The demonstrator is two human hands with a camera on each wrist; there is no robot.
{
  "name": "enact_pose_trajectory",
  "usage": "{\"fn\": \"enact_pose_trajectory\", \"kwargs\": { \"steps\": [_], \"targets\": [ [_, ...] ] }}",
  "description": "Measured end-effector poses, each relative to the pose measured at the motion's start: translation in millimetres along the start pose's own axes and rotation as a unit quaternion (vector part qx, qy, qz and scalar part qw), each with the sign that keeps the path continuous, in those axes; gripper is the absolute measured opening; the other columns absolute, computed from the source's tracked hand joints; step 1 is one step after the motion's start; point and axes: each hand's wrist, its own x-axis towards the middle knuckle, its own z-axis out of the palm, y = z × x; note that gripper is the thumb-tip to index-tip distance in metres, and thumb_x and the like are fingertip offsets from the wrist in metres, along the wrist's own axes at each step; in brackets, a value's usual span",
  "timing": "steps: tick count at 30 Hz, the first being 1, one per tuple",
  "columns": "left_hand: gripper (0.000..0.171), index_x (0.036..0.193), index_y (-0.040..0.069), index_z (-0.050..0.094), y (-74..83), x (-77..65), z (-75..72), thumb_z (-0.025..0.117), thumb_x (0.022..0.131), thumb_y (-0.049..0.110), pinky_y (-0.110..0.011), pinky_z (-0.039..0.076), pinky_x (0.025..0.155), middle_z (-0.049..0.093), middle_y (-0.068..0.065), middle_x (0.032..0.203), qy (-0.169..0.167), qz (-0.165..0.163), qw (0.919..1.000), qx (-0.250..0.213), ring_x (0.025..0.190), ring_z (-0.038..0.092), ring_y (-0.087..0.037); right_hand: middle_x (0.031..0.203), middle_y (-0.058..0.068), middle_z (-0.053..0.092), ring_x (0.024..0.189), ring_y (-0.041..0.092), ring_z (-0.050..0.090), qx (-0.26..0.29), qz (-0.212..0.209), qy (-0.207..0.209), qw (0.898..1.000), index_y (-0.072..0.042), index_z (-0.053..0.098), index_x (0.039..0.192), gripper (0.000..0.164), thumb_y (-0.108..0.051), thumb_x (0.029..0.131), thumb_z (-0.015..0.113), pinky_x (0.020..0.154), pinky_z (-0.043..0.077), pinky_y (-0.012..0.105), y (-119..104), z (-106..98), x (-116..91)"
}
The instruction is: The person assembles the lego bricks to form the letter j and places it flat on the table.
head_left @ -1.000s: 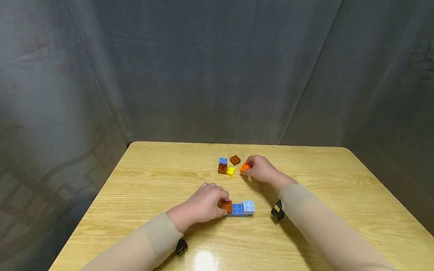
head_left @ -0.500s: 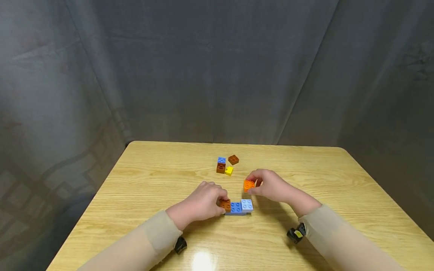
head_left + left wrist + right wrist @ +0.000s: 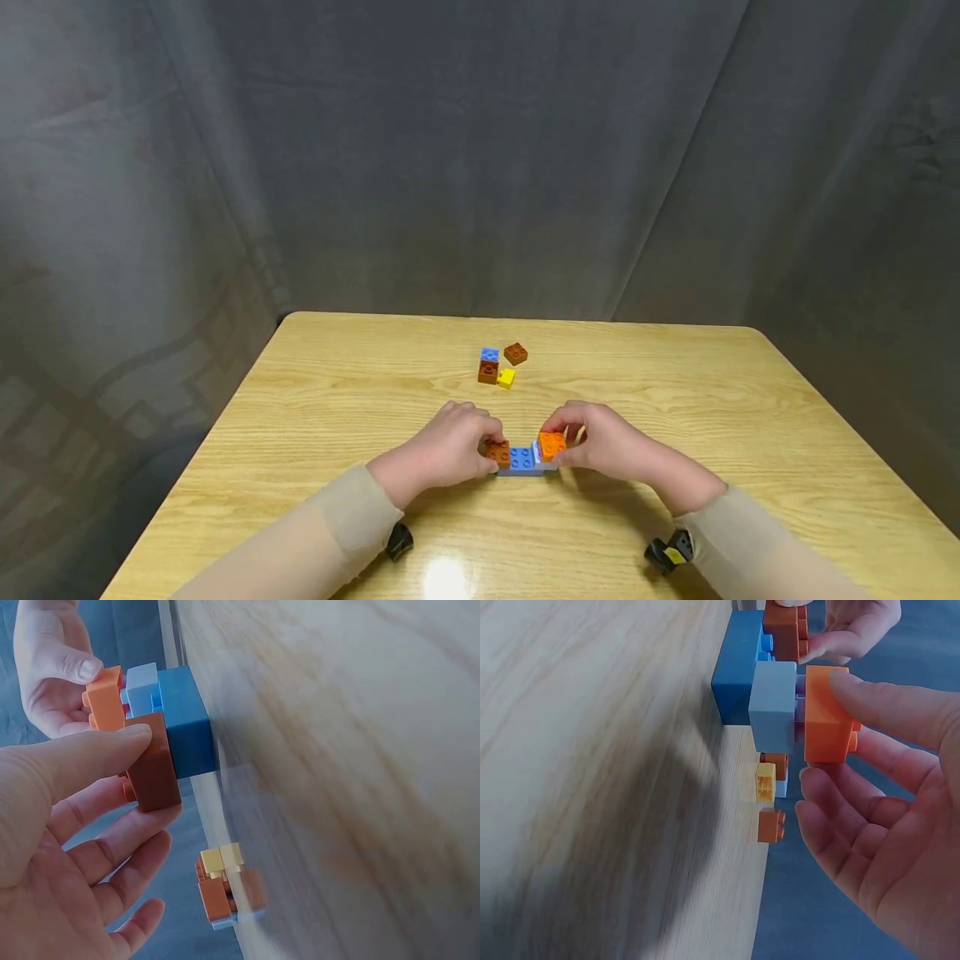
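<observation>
My left hand (image 3: 453, 448) pinches a brown toy brick (image 3: 157, 765) between thumb and fingers. That brick sits on the left end of a longer blue brick (image 3: 521, 459), which lies on the table. On the blue brick's right end is a light blue brick (image 3: 772, 709), partly overhanging. With thumb and fingertips, my right hand (image 3: 611, 443) holds an orange brick (image 3: 552, 446) right over the light blue one. In the right wrist view, the light blue brick's studs show in a narrow gap beneath the orange brick.
Farther back on the wooden table (image 3: 360, 367) lie a brown brick (image 3: 516, 354), a yellow brick (image 3: 507, 379), and a blue brick (image 3: 490, 355) beside another brown brick (image 3: 488, 372). A grey curtain (image 3: 465, 167) hangs behind the table.
My right hand has picked the orange brick up from the back group and brought it nearer, over the light blue brick. The left hand stays on its brown brick.
</observation>
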Motion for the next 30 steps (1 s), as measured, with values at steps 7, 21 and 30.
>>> {"fn": "enact_pose_trajectory", "kwargs": {
  "steps": [7,21,30],
  "targets": [
    [0.022,0.098,0.022,0.073,0.0,0.0,1.6,0.084,0.079,0.025,-0.033,0.039,0.09,0.067,0.014,0.099,-0.003,-0.007,1.0,-0.001,0.087,0.052,-0.009,0.093,-0.007,0.062,0.082,0.024,0.056,0.003,0.004,-0.003,1.0,-0.014,0.072,0.104,0.03,-0.009,0.077,0.085,0.069,0.049,0.03,0.4,2.5,1.4],
    [0.022,0.098,0.021,0.074,-0.2,0.5,-0.1,0.084,0.079,0.025,-0.033,0.039,0.089,0.067,0.013,0.098,-0.003,-0.005,1.0,-0.003,0.086,0.052,-0.009,0.087,-0.004,0.059,0.079,0.024,0.055,0.009,0.003,0.005,1.0,-0.014,0.072,0.1,0.026,-0.008,0.078,0.084,0.066,0.048,0.029,-1.5,5.4,2.9],
    [0.021,0.098,0.02,0.074,1.1,-0.8,-2.2,0.083,0.08,0.023,-0.033,0.039,0.089,0.067,0.013,0.098,-0.004,-0.004,0.9999,-0.01,0.086,0.052,-0.01,0.086,-0.004,0.058,0.076,0.019,0.054,0.008,0.004,0.005,1.0,-0.014,0.071,0.099,0.025,-0.006,0.078,0.083,0.064,0.048,0.029,-1.7,6.8,4.0]
  ]
}}
